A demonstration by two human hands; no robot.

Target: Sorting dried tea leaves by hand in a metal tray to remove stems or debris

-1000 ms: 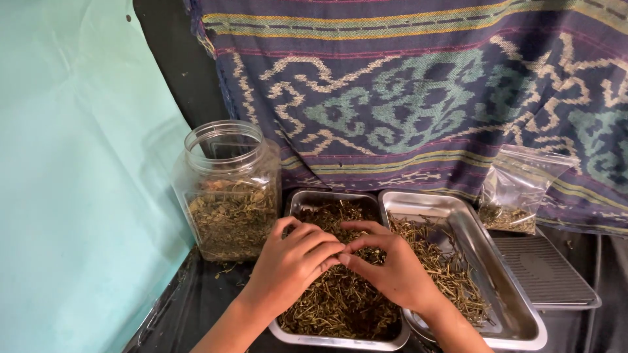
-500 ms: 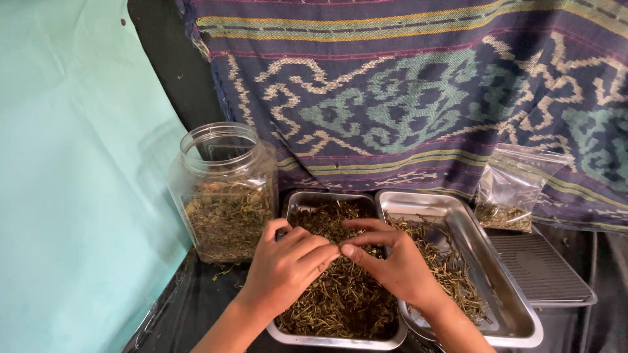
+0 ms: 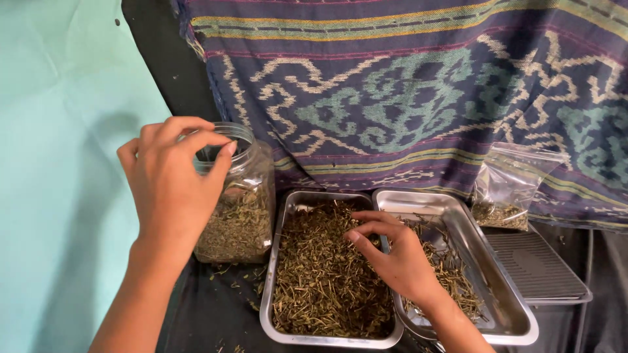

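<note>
A wide woven cloth (image 3: 418,98) in purple, teal and cream fills the upper right of the frame, with a pale turquoise sheet (image 3: 59,196) down the left side. At lower centre sit two steel trays side by side, long sides touching and running from the bottom edge up toward the cloth: the left tray (image 3: 268,307) is heaped with dried herb stems (image 3: 320,281), while the right tray (image 3: 504,314) holds a thinner scatter. A clear plastic jar (image 3: 252,209), lidless and roughly half full of dried leaf, stands upright just left of the left tray. At right, a small clear bag (image 3: 513,186) leans on the cloth, above a ribbed grey lid (image 3: 536,268).

The left hand (image 3: 170,183) hovers at the jar's open mouth, thumb and fingertips pinched narrowly together; whether they hold any herb cannot be told. The jar opening lies directly below and just right of that pinch. The right hand (image 3: 399,255) rests low over the seam between the trays, fingers loosely curled and touching the stems, nearer to the herb pile than the left hand is
</note>
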